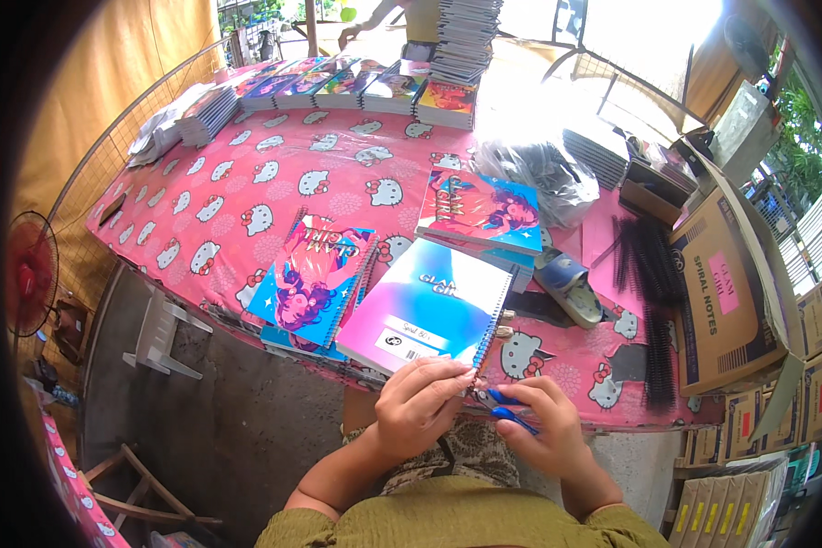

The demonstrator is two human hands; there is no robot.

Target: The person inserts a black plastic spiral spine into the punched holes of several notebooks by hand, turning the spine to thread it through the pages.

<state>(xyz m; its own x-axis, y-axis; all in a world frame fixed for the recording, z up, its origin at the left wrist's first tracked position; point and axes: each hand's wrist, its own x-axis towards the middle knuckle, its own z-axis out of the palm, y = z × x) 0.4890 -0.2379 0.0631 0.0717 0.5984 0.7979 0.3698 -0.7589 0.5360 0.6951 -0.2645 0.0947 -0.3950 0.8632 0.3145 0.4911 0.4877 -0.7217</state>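
Pink table: left hand grips one notebook; right hand, pliers.

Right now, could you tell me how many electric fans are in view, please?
2. A red fan stands on the floor at the far left, beside the table; a pale fan stands at the upper right. Others may be hidden.

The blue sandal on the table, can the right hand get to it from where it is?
Probably yes. The sandal lies in the open, up and right of the right hand, with only bare tablecloth between. But that hand has its grip on blue-handled pliers, so it isn't free.
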